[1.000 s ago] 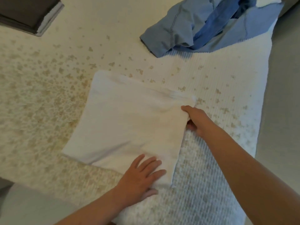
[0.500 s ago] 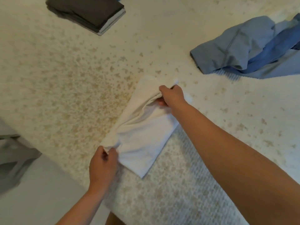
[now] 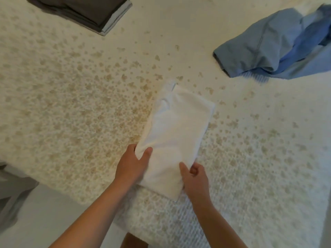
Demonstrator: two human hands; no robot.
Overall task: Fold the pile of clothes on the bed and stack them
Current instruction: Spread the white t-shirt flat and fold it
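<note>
**Ana:** Starting at the grip: the left hand point(image 3: 133, 162) pinches the near left corner of the folded white garment point(image 3: 174, 138), thumb on top and fingers tucked under the edge. The right hand point(image 3: 194, 176) takes the near right edge the same way, thumb lying on the cloth, other fingers curled beside it.

**Ben:** So both hands hold the same short end. Where does the garment lie?

**Ana:** Flat on the speckled bedspread point(image 3: 71, 104), close to the bed's near edge, as a long narrow strip running away from the person. Its far end looks rumpled, with a small tab poking out.

**Ben:** What would make this step tidy?

**Ana:** Probably lifting both corners evenly, keeping the near edge taut between the hands, and smoothing that far end before any further fold. An uneven lift could let the layers slide apart.

**Ben:** And afterwards?

**Ana:** The stack of folded dark clothes point(image 3: 84, 11) sits well apart at the far left; it seems the destination. A crumpled blue pile point(image 3: 277, 47) at the far right is not yet folded.
</note>
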